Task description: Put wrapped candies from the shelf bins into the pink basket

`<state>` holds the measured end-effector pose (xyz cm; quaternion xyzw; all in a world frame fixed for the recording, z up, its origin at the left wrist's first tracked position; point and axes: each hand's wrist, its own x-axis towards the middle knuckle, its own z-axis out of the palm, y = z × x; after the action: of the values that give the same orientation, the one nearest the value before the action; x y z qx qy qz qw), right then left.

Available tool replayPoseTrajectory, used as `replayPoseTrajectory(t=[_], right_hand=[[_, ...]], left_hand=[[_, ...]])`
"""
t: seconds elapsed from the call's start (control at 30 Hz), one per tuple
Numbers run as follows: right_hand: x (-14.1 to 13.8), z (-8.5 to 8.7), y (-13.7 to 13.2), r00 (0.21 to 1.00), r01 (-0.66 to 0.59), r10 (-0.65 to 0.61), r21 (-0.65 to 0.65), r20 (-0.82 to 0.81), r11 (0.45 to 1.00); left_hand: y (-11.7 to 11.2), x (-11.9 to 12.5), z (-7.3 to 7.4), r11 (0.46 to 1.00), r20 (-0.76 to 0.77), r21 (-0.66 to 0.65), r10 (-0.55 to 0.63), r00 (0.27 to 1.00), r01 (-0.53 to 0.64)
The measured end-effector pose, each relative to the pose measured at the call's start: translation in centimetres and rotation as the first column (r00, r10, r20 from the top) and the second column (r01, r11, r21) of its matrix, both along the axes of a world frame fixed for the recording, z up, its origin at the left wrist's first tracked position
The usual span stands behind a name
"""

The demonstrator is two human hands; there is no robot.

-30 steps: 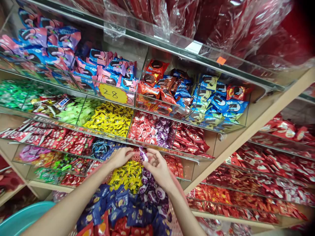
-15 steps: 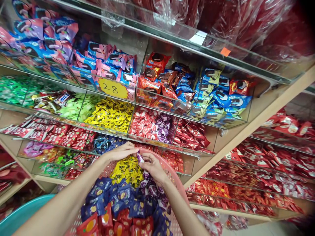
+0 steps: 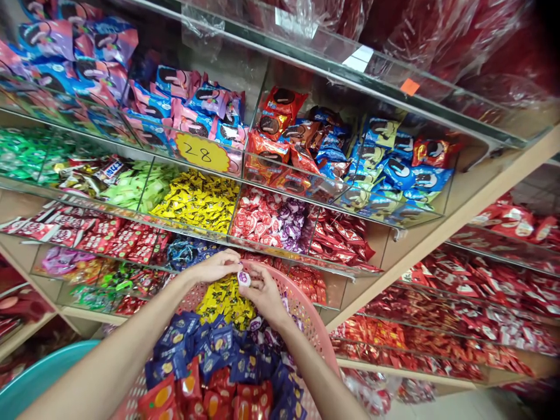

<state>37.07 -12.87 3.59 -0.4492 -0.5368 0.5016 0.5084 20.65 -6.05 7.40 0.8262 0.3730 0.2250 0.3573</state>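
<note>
Over the far part of a pink perforated basket [image 3: 306,286], my two hands meet at a small white-and-purple wrapped candy [image 3: 244,279]. Its round printed face is turned toward me. Fingers of my right hand [image 3: 266,294] pinch it from the right. My left hand [image 3: 215,268] has its fingers drawn together, the tips at the candy's upper left edge. Below them in the basket lie yellow wrapped candies [image 3: 225,300], purple-wrapped candies [image 3: 265,335], dark blue packets [image 3: 219,344] and red packets with an orange fruit print [image 3: 190,379].
Glass-fronted shelves of sorted sweets rise ahead, with a yellow "28" price tag [image 3: 202,153]. One bin holds purple candies [image 3: 293,224]. A wooden divider [image 3: 420,233] slants along the right. At lower left is a teal basin [image 3: 48,367].
The candy between my hands has turned so that its round printed face shows. Both hands stay nearly in place, and the view has shifted slightly.
</note>
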Motion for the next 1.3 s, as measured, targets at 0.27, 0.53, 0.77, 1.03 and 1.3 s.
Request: replayPoseTrajectory(t=[0.27,0.53,0.77,1.03,1.3], right_hand=[[-0.5,0.3,-0.1,0.988,-0.127,0.103,-0.215,-0.116,0.968],[-0.8,0.8,-0.7,0.595,-0.021,-0.361,0.463,0.718,0.886],[-1.7,1.9,-1.9,0.054,-0.299,-0.563,0.551,0.825,0.779],[-1.1,2.6,-2.2,0.035,-0.36,-0.605,0.575,0.796,0.735],[-0.2,2.5,-1.9,0.105,-0.368,-0.607,0.598,0.788,0.712]], left_hand=[[0.1,0.1,0.0,1.0,0.018,-0.005,-0.006,1.0,0.006],[0.3,0.7,-0.9,0.997,0.023,0.01,0.076,0.997,-0.076],[0.3,1.0,-0.7,0.989,0.004,-0.028,0.146,0.989,-0.146],[0.8,1.4,-0.3,0.987,-0.054,-0.012,0.157,0.986,-0.158],[1.1,1.3,-0.6,0.993,-0.046,-0.008,0.119,0.992,-0.12]])
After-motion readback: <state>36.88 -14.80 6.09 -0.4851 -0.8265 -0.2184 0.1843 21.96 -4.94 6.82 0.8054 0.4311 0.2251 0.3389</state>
